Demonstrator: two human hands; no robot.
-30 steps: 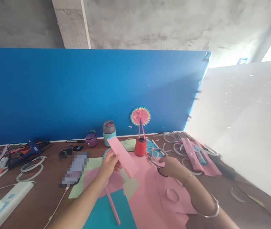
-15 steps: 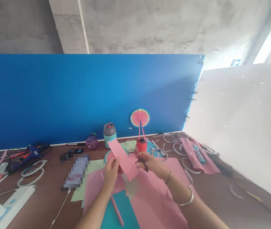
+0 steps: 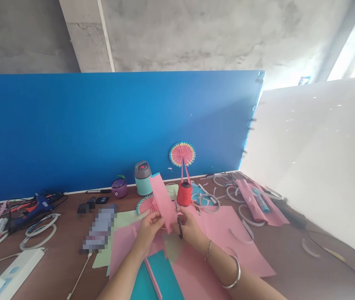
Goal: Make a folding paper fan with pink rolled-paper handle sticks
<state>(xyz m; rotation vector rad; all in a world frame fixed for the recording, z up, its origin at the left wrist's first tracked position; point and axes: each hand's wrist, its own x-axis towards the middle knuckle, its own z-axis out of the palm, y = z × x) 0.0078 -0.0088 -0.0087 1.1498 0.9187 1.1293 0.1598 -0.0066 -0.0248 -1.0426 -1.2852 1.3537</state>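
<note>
A pink paper strip (image 3: 162, 196) with a blue top end is pinched in my left hand (image 3: 148, 230) and stands tilted above the table. My right hand (image 3: 190, 228) grips a pair of scissors (image 3: 178, 218), blades pointing up beside the strip's right edge; its fingertips are close to the strip's lower end, though contact is unclear. Behind the strip lies a pleated paper fan (image 3: 147, 204) in pink with a blue-green rim. Large pink paper (image 3: 218, 227) and a teal sheet (image 3: 161, 275) spread beneath my hands, with a narrow pink folded strip (image 3: 153, 279) on top.
A round pleated fan (image 3: 182, 154) stands behind a red thread spool (image 3: 184, 194). A teal flask (image 3: 143, 179) and a purple pot (image 3: 119, 188) are along the blue partition (image 3: 102, 125). White tubing coils (image 3: 210, 203) lie right; a glue gun (image 3: 41, 204) and power strip (image 3: 21, 273) lie left.
The strip has turned more upright and shifted slightly right. My right hand has moved lower with the scissors, whose blades now point nearly straight up.
</note>
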